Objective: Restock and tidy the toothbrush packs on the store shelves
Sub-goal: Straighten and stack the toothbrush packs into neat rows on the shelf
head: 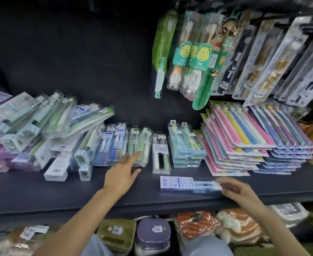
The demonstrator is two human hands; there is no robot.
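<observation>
Right hand (238, 189): fingers curled round one end of a blue pack (187, 183), which lies flat on the shelf (41, 187) near its front edge. Left hand (123, 174): fingers straight and spread, holding nothing, index tip touching or just short of the green pack (142, 146); motion blur prevents telling which.

Landmark: the green pack, leaning in the row at the shelf's back.
- Left of it: blue-and-purple packs (107, 145) on end, then a loose, tilted heap (32, 122)
- Right of it: a black-and-white pack (161, 152), a pale blue stack (185, 146), then a fanned stack of pink and yellow cards (240, 139)
- In front and to the right: the blue pack

Likely faults:
- The green pack leans; a push from the left hand could tip it into its neighbours and fell the row
- The heap looks unstable; a nudge could slide packs forward off the shelf
- The blue pack is held at one end only, close to the edge; a slack grip could drop it onto the goods below (152, 235)
</observation>
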